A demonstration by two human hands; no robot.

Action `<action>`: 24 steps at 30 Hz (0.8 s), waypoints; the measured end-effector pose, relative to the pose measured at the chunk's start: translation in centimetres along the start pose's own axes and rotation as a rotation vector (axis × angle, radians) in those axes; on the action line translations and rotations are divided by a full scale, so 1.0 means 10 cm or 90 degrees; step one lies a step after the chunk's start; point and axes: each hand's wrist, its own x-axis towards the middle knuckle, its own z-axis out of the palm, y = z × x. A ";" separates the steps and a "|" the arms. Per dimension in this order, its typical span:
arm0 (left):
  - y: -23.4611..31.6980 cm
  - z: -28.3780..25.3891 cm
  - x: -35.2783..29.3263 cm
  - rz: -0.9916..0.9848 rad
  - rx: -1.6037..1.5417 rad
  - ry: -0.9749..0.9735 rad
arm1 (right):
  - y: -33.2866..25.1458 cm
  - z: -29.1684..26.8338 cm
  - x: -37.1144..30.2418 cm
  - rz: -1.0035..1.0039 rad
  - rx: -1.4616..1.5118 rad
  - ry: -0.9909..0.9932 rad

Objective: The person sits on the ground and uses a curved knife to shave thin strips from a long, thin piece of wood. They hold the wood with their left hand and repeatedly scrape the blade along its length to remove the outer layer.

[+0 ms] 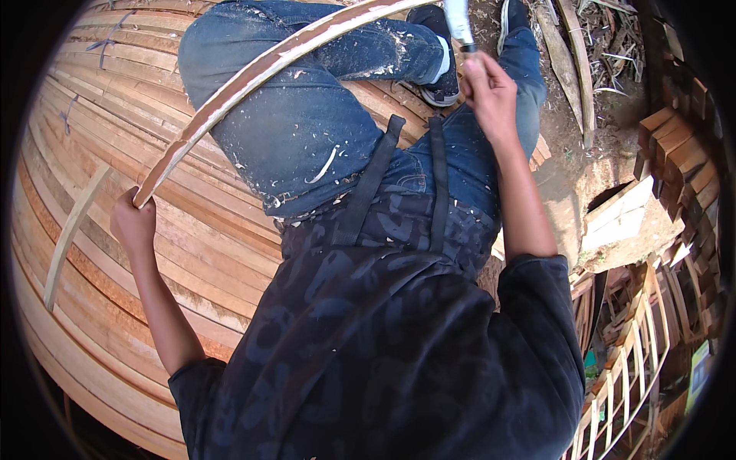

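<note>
My left hand (134,220) is closed round the near end of a long wooden strip (264,71). This strip crosses over my bent leg and runs up past the top edge of the picture; its face is brown with pale shaved patches. At the upper right, my right hand (491,96) grips the handle of a large knife (458,21). The blade points away from me, close to the strip's far part, and its tip is cut off by the top edge. Whether blade and strip touch I cannot tell. Pale shavings cling to my jeans (307,130).
I sit on stacked long boards (199,222) that spread left. A loose short slat (73,238) lies across them, and blue ties (103,52) show there. To the right are long offcuts (563,69), scrap sticks, piled wood blocks (682,153) and a slatted wooden frame (632,360).
</note>
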 end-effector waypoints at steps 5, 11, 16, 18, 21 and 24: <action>0.00 -0.01 -0.03 -0.003 0.000 0.002 | -0.13 -0.23 0.13 -0.043 -0.066 0.045; 0.09 -0.07 0.01 -0.022 0.012 -0.030 | -0.15 -0.12 0.09 0.002 -0.131 -0.076; 0.05 -0.03 0.02 -0.018 -0.006 -0.004 | -0.06 -0.06 0.13 -0.016 0.042 -0.005; 0.01 -0.03 0.00 -0.019 0.012 -0.008 | -0.09 -0.11 0.12 0.009 -0.083 -0.072; 0.03 -0.04 0.02 -0.026 0.009 -0.020 | -0.10 -0.35 0.31 -0.101 0.035 0.120; 0.09 -0.05 0.01 -0.024 0.018 -0.018 | -0.07 -0.14 0.14 -0.003 -0.108 -0.064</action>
